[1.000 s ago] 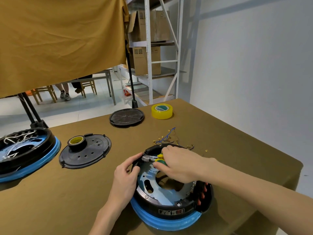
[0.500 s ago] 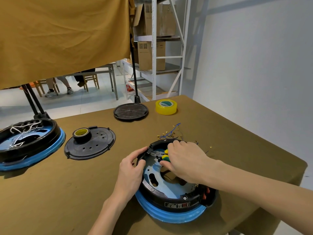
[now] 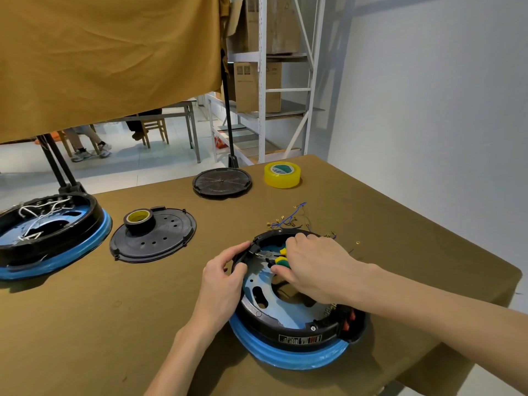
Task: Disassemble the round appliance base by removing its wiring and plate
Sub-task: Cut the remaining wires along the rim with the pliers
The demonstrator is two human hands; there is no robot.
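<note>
Olive-brown cloth covers the table (image 3: 143, 324), which stands beside a pale wall, with a mustard fabric backdrop (image 3: 108, 58) hanging behind it and white metal shelving (image 3: 261, 81) holding cardboard boxes beyond. At the near right of the table sits the round appliance base (image 3: 291, 324): a black plastic ring on a blue rim, open side up, with a bluish metal plate (image 3: 258, 284) inside. The left hand (image 3: 223, 284) grips the ring's left wall, thumb and fingers curled over it. The right hand (image 3: 314, 270) holds pliers (image 3: 274, 257) with yellow-green handles, tips pointing at the inner left wall. Loose blue wires (image 3: 288, 220) with brass terminals lie just behind the base. Further left lie 1 perforated black cover (image 3: 160, 238) carrying a black tape roll (image 3: 139, 220), and a second base (image 3: 48, 238) containing white wiring. At the far edge rest 1 black disc (image 3: 222, 182) and 1 yellow tape roll (image 3: 282, 174).
</note>
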